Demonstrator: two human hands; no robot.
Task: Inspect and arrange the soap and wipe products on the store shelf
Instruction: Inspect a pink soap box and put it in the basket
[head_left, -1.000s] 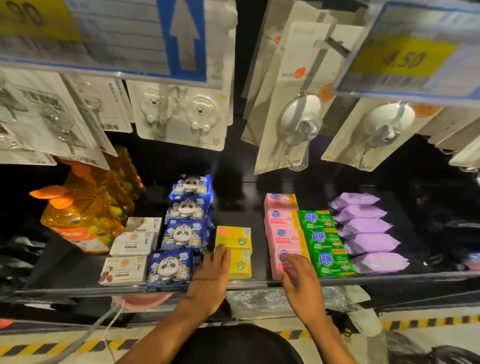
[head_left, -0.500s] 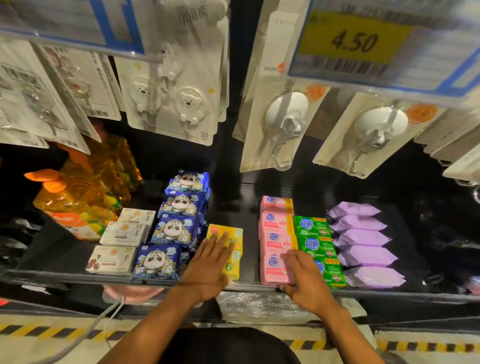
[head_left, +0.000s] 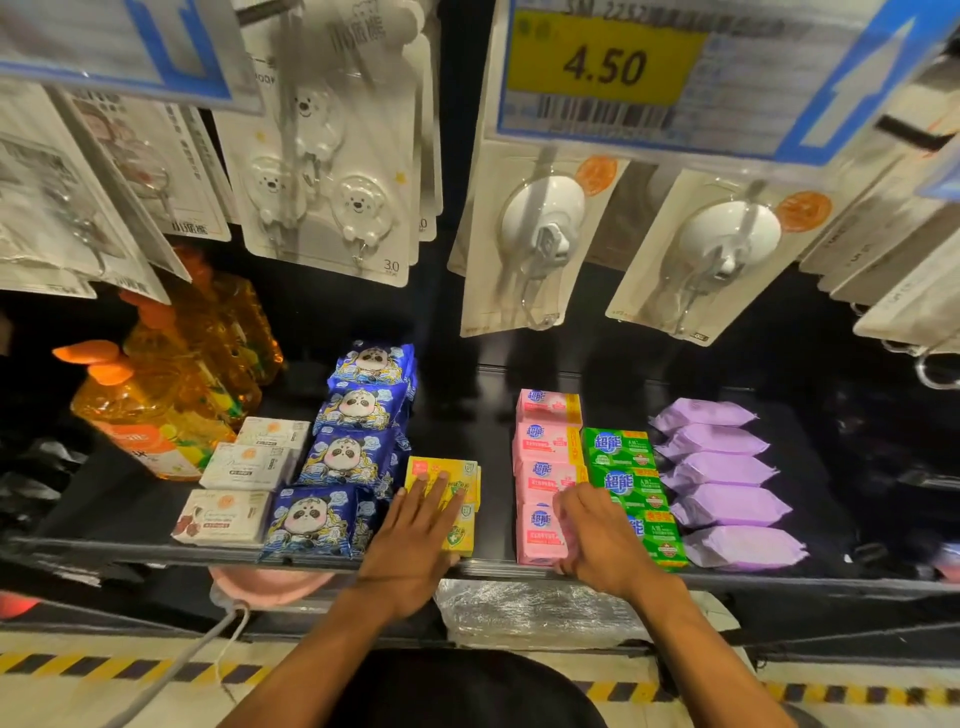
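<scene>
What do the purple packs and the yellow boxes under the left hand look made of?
Purple packs: seemingly soft plastic film, matte, with puffy bodies and crimped ends. Yellow boxes: probably printed cardboard, slightly glossy, with flat faces and square edges.

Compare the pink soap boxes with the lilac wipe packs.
The pink soap boxes are sharp-edged cartons with blue logos; the lilac wipe packs are soft, plain pouches. The right hand touches the front pink box; no hand touches the lilac packs. Both lie flat in front-to-back rows.
</scene>
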